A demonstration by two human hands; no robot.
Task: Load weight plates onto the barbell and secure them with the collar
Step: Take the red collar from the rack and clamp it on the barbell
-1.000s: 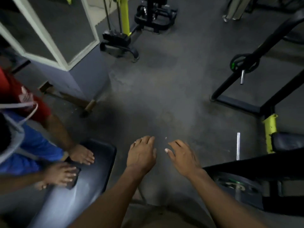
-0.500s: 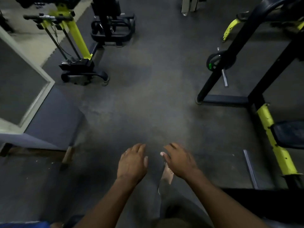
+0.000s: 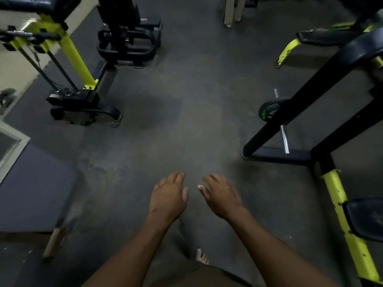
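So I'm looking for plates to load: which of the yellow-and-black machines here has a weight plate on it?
The black rack on the right: a small dark weight plate with a green mark hangs on its chrome peg. No plate shows on the yellow-armed machine at left.

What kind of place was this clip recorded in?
Most likely a gym. A black rack carries a small weight plate on a chrome peg, yellow-and-black exercise machines stand around, and the floor looks like dark rubber matting. Both hands, left hand and right hand, are empty.
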